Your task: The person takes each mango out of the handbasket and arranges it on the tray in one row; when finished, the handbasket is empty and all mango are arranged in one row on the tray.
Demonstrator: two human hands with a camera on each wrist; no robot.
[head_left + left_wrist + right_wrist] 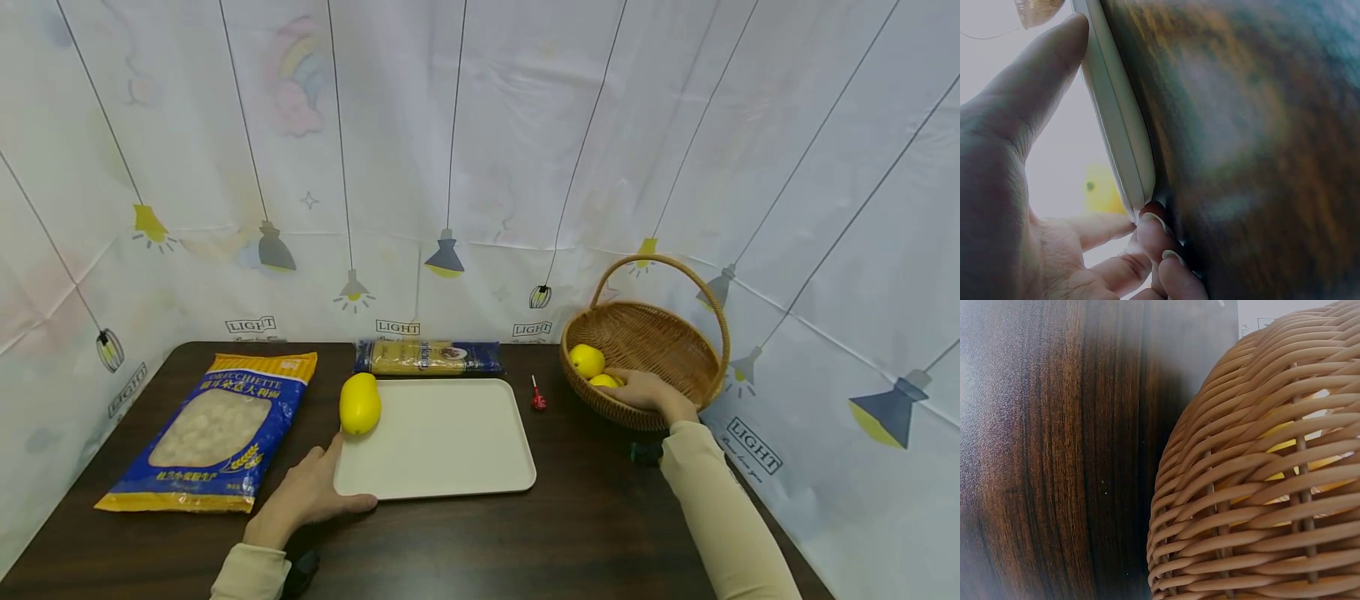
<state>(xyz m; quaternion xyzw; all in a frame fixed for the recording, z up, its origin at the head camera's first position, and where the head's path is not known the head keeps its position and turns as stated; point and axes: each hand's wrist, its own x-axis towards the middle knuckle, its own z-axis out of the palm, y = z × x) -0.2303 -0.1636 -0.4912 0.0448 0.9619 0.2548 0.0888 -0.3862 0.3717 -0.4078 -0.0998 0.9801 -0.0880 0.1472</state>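
Note:
My left hand (311,492) holds the white tray (450,437) by its near left corner, the thumb along the front edge. In the left wrist view the other fingertips (1160,237) curl at the tray's rim (1113,112). A smooth, oblong yellow fruit (360,404) lies on the tray's far left corner. Inside the wicker basket (652,333) at the right, my right hand (641,390) grips a lemon (604,381), partly covered by the fingers. Another lemon (587,360) sits beside it. The right wrist view shows mostly woven basket wall (1254,487), with yellow visible through the gaps.
A blue and yellow bag of orecchiette (213,433) lies left of the tray. Behind the tray is a long pasta packet (427,357). A red lollipop (538,398) lies between tray and basket. A patterned curtain (465,167) stands behind the dark table (465,550).

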